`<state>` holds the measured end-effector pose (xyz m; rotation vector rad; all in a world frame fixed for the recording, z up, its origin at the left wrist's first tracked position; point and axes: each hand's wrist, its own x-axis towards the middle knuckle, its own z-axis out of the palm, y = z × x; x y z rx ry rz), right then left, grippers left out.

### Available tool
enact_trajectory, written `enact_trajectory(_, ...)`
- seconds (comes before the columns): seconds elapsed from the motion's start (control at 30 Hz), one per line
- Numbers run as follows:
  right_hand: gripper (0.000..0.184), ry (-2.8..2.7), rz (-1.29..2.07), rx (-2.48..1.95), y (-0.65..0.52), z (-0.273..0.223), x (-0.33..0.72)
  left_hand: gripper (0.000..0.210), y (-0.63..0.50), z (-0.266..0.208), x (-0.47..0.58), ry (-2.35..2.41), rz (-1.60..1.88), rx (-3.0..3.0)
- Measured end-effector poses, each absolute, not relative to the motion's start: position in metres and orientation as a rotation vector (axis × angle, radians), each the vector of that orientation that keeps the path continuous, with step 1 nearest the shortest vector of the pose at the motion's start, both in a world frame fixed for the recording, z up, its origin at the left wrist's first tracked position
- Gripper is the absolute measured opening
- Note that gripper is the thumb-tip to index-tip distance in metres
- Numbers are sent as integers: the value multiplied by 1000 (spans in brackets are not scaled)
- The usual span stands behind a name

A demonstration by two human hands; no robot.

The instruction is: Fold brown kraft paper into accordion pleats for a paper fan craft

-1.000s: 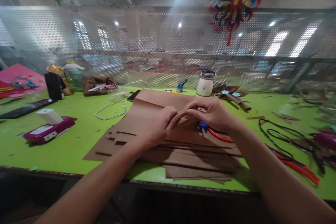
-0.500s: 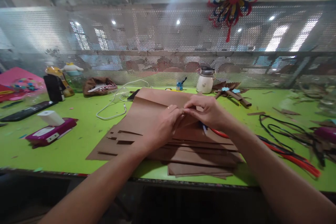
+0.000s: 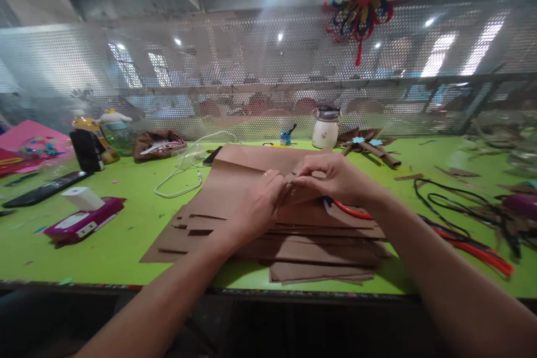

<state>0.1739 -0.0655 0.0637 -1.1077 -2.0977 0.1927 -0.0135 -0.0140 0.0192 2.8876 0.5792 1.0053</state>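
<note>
With my right hand (image 3: 335, 176) I pinch a small brownish piece (image 3: 291, 180), too blurry to name; my left hand (image 3: 262, 197) curls right beside it, and I can't tell if it grips too; both are over flat brown paper sheets (image 3: 235, 183), piled by the front edge of the green desk (image 3: 117, 251); a curved red tool handle (image 3: 351, 211) lies on them; a white jar with a dark lid (image 3: 325, 131) stands near the back edge.

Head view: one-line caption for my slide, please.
Left hand and right hand close together above layered brown paper on a bright green table.
</note>
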Motion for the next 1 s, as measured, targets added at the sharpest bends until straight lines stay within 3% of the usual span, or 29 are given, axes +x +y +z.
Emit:
enact_trajectory(0.6,21,-2010,8,-1198,-63,56,177,27,-12,22,-11,556,878,2740)
enact_trajectory(1.0,21,-2098,179,-1006,-59,58,173,29,-13,26,-11,477,808,2675)
